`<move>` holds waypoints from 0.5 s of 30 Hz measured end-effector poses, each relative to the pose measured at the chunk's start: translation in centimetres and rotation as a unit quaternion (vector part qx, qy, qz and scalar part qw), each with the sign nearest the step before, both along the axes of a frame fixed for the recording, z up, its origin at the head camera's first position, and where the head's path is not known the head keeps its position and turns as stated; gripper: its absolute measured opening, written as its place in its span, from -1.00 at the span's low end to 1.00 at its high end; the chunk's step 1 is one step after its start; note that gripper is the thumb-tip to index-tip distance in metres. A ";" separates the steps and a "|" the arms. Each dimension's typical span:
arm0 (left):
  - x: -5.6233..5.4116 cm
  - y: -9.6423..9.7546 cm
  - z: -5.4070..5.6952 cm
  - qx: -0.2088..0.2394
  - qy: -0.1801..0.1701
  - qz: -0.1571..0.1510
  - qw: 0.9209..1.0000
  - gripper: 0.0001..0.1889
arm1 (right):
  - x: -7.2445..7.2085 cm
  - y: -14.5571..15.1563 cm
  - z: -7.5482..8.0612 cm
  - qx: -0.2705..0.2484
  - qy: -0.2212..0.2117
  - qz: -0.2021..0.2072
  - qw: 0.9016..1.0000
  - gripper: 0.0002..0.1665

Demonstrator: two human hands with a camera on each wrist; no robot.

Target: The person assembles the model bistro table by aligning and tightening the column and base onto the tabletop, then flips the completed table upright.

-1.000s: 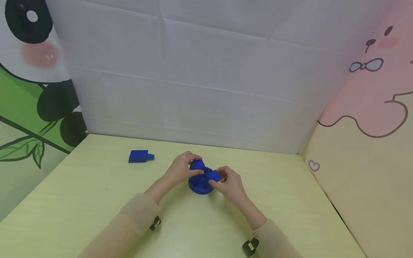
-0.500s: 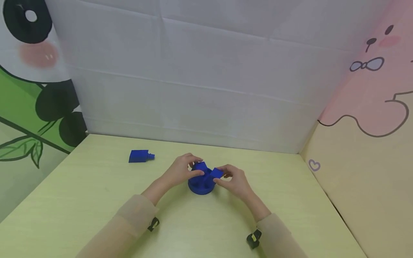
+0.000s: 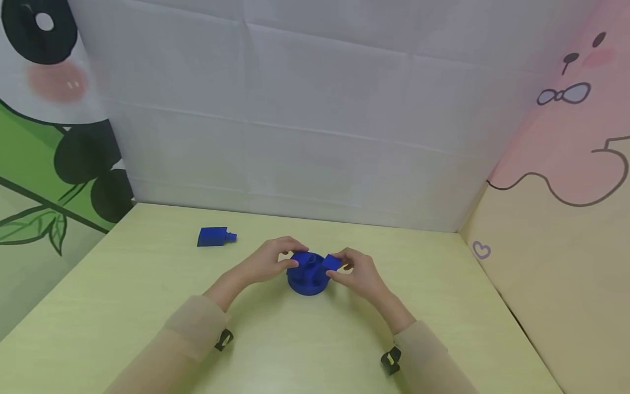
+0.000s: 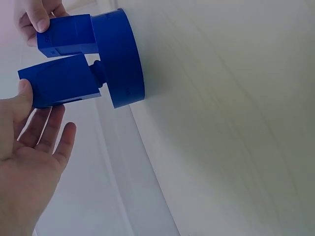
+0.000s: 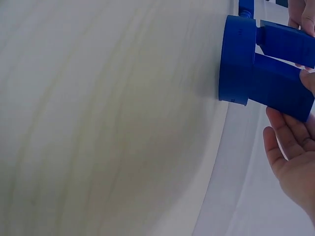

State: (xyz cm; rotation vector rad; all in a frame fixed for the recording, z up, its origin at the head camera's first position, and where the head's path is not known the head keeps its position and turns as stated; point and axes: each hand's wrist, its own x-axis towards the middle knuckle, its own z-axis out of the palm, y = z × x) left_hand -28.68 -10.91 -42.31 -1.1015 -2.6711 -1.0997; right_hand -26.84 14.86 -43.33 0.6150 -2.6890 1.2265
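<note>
Blue block (image 3: 332, 262) in right hand (image 3: 358, 273)

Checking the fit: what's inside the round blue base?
The round blue base looks hollow inside. The left hand and right hand hold blue blocks at its top; how far, if at all, these enter is hidden.

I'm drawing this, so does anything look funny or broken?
The lone blue block looks left out, lying on its side apart from the round base; the left hand holds one block there, the right hand another block. Nothing seems broken.
</note>
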 end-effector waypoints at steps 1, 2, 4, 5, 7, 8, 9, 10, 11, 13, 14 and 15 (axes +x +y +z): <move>0.1 0.0 0.1 -0.003 -0.005 0.002 1.000 -0.64 | 0.0 0.0 0.1 0.001 -0.002 -0.001 1.000 -0.63; 0.1 0.0 0.2 -0.007 -0.008 0.003 1.000 -0.63 | 0.0 0.0 0.1 0.001 -0.003 -0.002 1.000 -0.63; 0.3 0.1 0.4 -0.017 -0.009 0.009 1.000 -0.62 | 0.1 0.0 0.2 -0.002 -0.005 -0.002 1.000 -0.62; 0.4 0.1 0.4 -0.020 -0.006 0.011 1.000 -0.61 | 0.1 0.0 0.2 -0.004 -0.005 -0.001 1.000 -0.62; 0.6 0.3 0.5 -0.021 0.001 0.014 1.000 -0.59 | 0.1 0.0 0.2 -0.006 -0.005 -0.001 1.000 -0.62; 0.8 0.4 0.5 -0.021 0.005 0.016 1.000 -0.58 | 0.2 0.0 0.2 -0.007 -0.005 0.000 1.000 -0.62; 0.9 0.5 0.5 -0.019 0.005 0.020 1.000 -0.56 | 0.2 0.0 0.1 -0.008 -0.005 0.000 1.000 -0.62; 1.1 0.7 0.5 -0.015 0.003 0.024 1.000 -0.55 | 0.2 0.0 0.1 -0.008 -0.005 0.000 1.000 -0.62; 1.2 0.8 0.5 -0.013 -0.001 0.031 0.999 -0.53 | 0.2 0.0 0.0 -0.009 -0.005 0.000 1.000 -0.62; 1.5 1.2 0.6 -0.008 -0.010 0.047 0.999 -0.47 | 0.2 0.0 0.0 -0.010 -0.006 -0.001 1.000 -0.62; 1.7 1.4 0.6 -0.008 -0.015 0.058 0.998 -0.44 | 0.2 0.0 -0.1 -0.010 -0.007 -0.002 1.000 -0.62; 1.8 1.6 0.6 -0.007 -0.019 0.071 0.997 -0.40 | 0.2 0.0 -0.1 -0.009 -0.008 -0.003 1.000 -0.62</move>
